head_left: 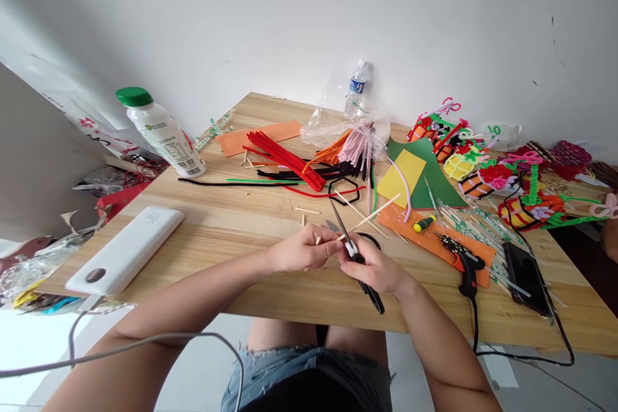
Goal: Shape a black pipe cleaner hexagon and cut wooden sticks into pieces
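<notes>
My left hand point(302, 250) pinches a thin wooden stick point(371, 215) above the near edge of the wooden table point(232, 219); the stick slants up to the right. My right hand point(374, 267) grips black-handled scissors point(348, 241), blades parted and pointing up-left across the stick near my left fingers. Both hands almost touch. More loose wooden sticks point(357, 209) lie just beyond them.
Red point(284, 154), orange and pink pipe cleaners are piled mid-table. A white bottle with a green cap point(161, 132) and a white power bank point(125, 248) lie left. A glue gun point(463, 264), phone point(526, 277), coloured paper point(408, 174) and finished pipe-cleaner crafts point(502, 180) are on the right. A water bottle point(356, 87) stands at the back.
</notes>
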Action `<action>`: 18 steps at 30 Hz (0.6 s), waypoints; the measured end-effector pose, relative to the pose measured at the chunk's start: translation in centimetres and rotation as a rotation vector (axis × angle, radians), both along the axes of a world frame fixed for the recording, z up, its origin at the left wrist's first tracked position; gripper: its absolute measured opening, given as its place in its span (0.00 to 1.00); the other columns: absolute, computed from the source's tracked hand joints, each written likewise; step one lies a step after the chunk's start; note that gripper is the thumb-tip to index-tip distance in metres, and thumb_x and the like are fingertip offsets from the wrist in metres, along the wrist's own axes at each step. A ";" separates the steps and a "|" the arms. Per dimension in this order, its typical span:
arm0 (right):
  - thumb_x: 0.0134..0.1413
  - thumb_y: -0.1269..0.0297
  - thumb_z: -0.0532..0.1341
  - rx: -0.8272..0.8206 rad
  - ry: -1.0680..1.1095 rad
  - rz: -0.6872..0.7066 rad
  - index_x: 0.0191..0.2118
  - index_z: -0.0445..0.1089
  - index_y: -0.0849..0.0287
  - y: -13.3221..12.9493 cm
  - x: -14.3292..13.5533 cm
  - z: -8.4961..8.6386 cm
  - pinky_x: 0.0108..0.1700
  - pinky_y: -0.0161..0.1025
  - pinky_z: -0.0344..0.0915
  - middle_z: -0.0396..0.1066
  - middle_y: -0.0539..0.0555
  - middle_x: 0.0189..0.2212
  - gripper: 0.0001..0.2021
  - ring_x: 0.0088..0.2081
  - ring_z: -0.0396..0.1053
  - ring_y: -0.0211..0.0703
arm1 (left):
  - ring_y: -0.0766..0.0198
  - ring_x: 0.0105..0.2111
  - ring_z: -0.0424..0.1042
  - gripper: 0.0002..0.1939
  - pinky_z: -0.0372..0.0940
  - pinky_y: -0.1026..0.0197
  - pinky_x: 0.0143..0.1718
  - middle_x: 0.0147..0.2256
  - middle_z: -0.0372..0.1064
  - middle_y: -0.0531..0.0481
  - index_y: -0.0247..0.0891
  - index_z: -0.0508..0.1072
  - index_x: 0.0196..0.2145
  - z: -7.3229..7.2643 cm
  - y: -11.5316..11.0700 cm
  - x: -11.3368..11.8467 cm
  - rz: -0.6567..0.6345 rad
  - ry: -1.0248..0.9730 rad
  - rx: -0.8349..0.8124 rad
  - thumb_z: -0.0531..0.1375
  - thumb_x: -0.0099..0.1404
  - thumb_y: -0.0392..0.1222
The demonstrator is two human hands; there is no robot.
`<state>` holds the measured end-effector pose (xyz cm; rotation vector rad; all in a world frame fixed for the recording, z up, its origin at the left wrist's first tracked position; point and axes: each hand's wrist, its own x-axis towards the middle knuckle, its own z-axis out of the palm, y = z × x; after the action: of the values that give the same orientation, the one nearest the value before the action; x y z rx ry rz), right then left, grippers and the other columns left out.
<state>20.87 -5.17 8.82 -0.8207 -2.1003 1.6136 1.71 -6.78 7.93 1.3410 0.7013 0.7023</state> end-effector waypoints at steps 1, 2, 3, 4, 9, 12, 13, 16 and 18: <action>0.52 0.70 0.56 -0.005 -0.007 0.008 0.35 0.58 0.58 0.0 0.0 0.0 0.33 0.35 0.55 0.56 0.47 0.29 0.05 0.29 0.54 0.35 | 0.76 0.10 0.48 0.24 0.43 0.70 0.12 0.11 0.52 0.61 0.29 0.70 0.31 0.0 0.0 0.0 -0.009 0.001 -0.005 0.55 0.63 0.58; 0.52 0.69 0.57 -0.004 -0.020 0.014 0.35 0.58 0.58 0.1 0.0 -0.1 0.33 0.35 0.55 0.56 0.47 0.29 0.06 0.29 0.54 0.35 | 0.76 0.10 0.48 0.24 0.43 0.70 0.12 0.10 0.53 0.61 0.29 0.70 0.31 0.0 0.0 0.0 -0.015 0.000 -0.015 0.55 0.62 0.58; 0.52 0.68 0.58 0.000 -0.038 0.017 0.35 0.58 0.58 0.1 0.1 -0.1 0.33 0.35 0.55 0.56 0.47 0.28 0.06 0.29 0.53 0.34 | 0.76 0.10 0.48 0.24 0.43 0.70 0.12 0.10 0.52 0.61 0.29 0.70 0.31 -0.1 0.0 0.0 -0.021 -0.003 -0.027 0.56 0.62 0.58; 0.52 0.68 0.58 0.001 -0.055 0.019 0.34 0.58 0.57 0.0 0.1 -0.2 0.33 0.35 0.54 0.55 0.46 0.28 0.06 0.29 0.53 0.34 | 0.76 0.10 0.48 0.24 0.43 0.70 0.11 0.10 0.52 0.61 0.29 0.70 0.31 -0.1 -0.1 0.0 -0.023 -0.005 -0.040 0.56 0.62 0.58; 0.52 0.66 0.58 -0.077 -0.060 0.044 0.33 0.58 0.57 0.0 0.1 -0.1 0.32 0.35 0.53 0.54 0.46 0.27 0.06 0.29 0.52 0.35 | 0.76 0.09 0.49 0.23 0.44 0.71 0.11 0.10 0.53 0.61 0.30 0.70 0.31 -0.2 0.0 -0.2 -0.050 -0.015 -0.057 0.56 0.62 0.57; 0.50 0.64 0.60 -0.136 -0.045 0.063 0.32 0.58 0.58 0.2 0.1 0.1 0.33 0.35 0.53 0.54 0.46 0.27 0.08 0.28 0.52 0.35 | 0.76 0.09 0.49 0.23 0.44 0.71 0.11 0.11 0.53 0.61 0.29 0.70 0.32 -0.1 0.0 -0.3 -0.074 -0.014 -0.063 0.56 0.62 0.57; 0.49 0.63 0.61 -0.158 -0.044 0.065 0.32 0.59 0.58 0.2 0.1 0.2 0.33 0.35 0.53 0.54 0.46 0.27 0.09 0.28 0.52 0.35 | 0.76 0.09 0.50 0.23 0.44 0.71 0.11 0.11 0.53 0.61 0.29 0.70 0.32 -0.1 0.0 -0.3 -0.080 -0.007 -0.063 0.56 0.62 0.58; 0.46 0.62 0.62 -0.260 -0.061 0.036 0.32 0.59 0.58 0.3 0.0 0.1 0.34 0.36 0.53 0.56 0.46 0.27 0.10 0.29 0.53 0.35 | 0.75 0.10 0.51 0.24 0.45 0.71 0.11 0.12 0.55 0.60 0.30 0.70 0.32 0.0 0.1 -0.2 -0.088 0.030 -0.051 0.57 0.61 0.59; 0.45 0.63 0.62 -0.304 -0.077 -0.025 0.32 0.60 0.58 0.2 -0.1 0.0 0.35 0.36 0.53 0.56 0.46 0.27 0.10 0.30 0.54 0.35 | 0.76 0.10 0.51 0.24 0.45 0.71 0.11 0.12 0.55 0.60 0.30 0.69 0.31 0.1 0.1 -0.1 -0.079 0.039 -0.036 0.57 0.61 0.59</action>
<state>20.73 -4.95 8.77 -1.0150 -1.9110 1.9461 1.60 -6.69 8.00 1.3455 0.6858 0.5995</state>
